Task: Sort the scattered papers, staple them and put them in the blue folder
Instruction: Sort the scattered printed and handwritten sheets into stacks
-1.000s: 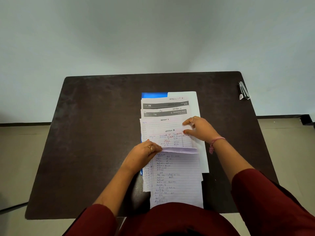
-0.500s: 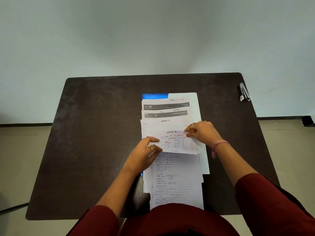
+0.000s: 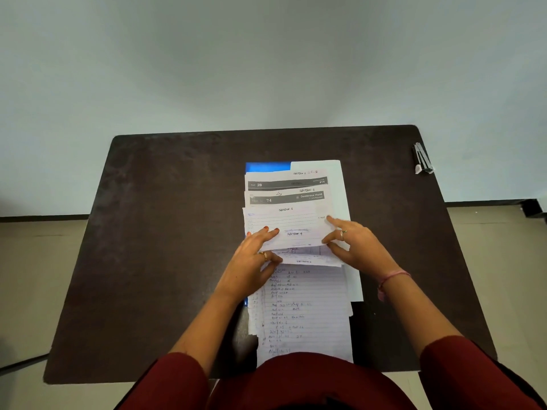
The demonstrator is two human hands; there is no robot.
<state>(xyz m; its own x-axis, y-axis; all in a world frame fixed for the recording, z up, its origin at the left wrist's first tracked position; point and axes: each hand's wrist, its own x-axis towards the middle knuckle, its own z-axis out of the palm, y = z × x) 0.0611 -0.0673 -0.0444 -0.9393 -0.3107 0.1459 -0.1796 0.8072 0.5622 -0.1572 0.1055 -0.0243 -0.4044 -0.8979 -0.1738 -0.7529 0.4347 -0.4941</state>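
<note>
A fanned pile of papers [image 3: 305,309] lies in the middle of the dark table [image 3: 165,232], on top of the blue folder [image 3: 266,166], of which only the far left corner shows. Several sheets are headed "Section 1". A sheet marked "Section 4" [image 3: 299,236] lies on top of the pile's middle. My left hand [image 3: 251,267] grips its left edge, thumb under and fingers over. My right hand [image 3: 355,247] rests on its right edge with fingers spread. A stapler [image 3: 422,158] lies at the table's far right edge.
The table stands against a pale wall [image 3: 266,69]. Beige floor [image 3: 29,276] shows on both sides. My dark red sleeves [image 3: 473,377] fill the bottom of the view, and the nearest lined sheet reaches past the table's front edge.
A sheet with red writing that both hands held has been turned over; the "Section 4" sheet now lies on top. My right hand has opened flat onto it.
</note>
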